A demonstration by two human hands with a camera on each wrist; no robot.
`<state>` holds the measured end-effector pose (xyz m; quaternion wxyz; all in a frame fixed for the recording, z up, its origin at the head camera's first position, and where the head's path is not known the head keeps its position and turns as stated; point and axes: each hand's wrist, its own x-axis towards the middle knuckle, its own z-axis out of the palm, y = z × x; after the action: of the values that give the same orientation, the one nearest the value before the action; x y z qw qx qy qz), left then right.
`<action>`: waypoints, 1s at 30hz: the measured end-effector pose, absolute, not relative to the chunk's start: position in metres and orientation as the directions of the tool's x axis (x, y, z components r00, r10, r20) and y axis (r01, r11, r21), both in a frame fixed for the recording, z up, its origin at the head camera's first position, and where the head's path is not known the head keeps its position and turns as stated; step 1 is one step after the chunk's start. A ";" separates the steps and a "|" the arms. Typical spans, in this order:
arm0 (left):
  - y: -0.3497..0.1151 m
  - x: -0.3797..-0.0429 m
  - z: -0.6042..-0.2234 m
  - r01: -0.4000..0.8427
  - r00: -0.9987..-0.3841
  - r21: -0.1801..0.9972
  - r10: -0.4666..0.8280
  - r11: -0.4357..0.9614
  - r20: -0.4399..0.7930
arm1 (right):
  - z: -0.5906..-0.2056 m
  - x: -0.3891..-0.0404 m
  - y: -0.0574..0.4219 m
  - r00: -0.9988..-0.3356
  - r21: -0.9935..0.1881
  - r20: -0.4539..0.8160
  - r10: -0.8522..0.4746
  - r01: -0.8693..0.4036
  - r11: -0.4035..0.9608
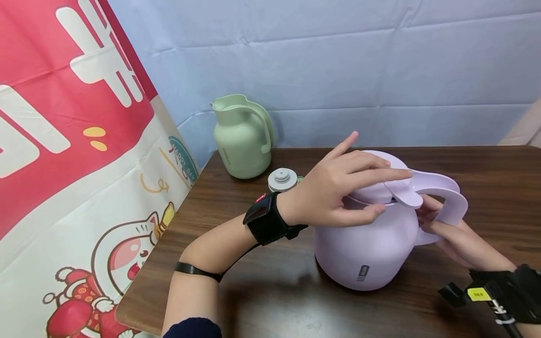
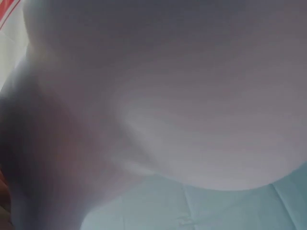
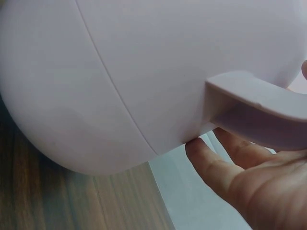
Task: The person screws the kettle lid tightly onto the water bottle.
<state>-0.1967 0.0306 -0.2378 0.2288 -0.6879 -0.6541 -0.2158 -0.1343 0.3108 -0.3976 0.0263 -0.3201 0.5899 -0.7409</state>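
Observation:
A lilac vacuum jug [image 1: 363, 253] stands on the wooden table. My left hand [image 1: 342, 188] lies over its lid [image 1: 372, 192], fingers stretched across the top and thumb along the front of the rim. The right hand [image 1: 444, 230] is at the jug's side by the handle [image 1: 458, 202]. In the right wrist view, its fingers [image 3: 211, 165] reach fairly straight below the handle [image 3: 268, 96] and touch the jug body [image 3: 120, 86]. The left wrist view shows only blurred, pale jug surface [image 2: 216, 134].
A green jug [image 1: 243, 141] stands at the table's back left corner. Near it lies a round white stopper-like piece [image 1: 282, 178], partly hidden by the left wrist. Pale blue cloth [image 1: 338, 70] hangs behind the brown table [image 1: 203, 253], and a printed red-and-white sheet [image 1: 84, 188] hangs at left.

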 end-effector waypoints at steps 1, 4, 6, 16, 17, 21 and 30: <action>0.031 -0.196 -0.238 0.998 0.059 -0.059 0.800 -0.029 0.597 | -0.397 -0.135 0.310 -0.792 -0.893 0.441 -0.421 -0.338 -0.298; 0.029 -0.193 -0.240 0.995 0.075 -0.101 0.792 -0.017 0.606 | -0.396 -0.136 0.308 -0.782 -0.890 0.447 -0.435 -0.339 -0.304; 0.026 -0.192 -0.241 0.996 0.069 -0.091 0.788 -0.016 0.612 | -0.396 -0.136 0.307 -0.768 -0.883 0.460 -0.446 -0.343 -0.319; 0.014 -0.197 -0.245 0.994 0.061 0.033 0.758 -0.109 0.649 | -0.398 -0.136 0.310 -0.772 -0.877 0.470 -0.428 -0.352 -0.326; 0.013 -0.197 -0.245 0.993 0.060 0.036 0.757 -0.110 0.650 | -0.399 -0.136 0.310 -0.772 -0.877 0.470 -0.427 -0.355 -0.324; 0.007 -0.199 -0.246 0.993 0.030 0.070 0.762 -0.098 0.646 | -0.399 -0.136 0.310 -0.768 -0.874 0.477 -0.427 -0.365 -0.321; -0.006 -0.209 -0.248 0.971 -0.041 0.206 0.770 -0.118 0.637 | -0.397 -0.138 0.310 -0.755 -0.867 0.489 -0.438 -0.367 -0.336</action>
<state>-0.2093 -0.0061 -0.2477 0.1563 -0.6745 -0.6454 -0.3227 -0.1377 0.3104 -0.3973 0.0240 -0.3494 0.5755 -0.7390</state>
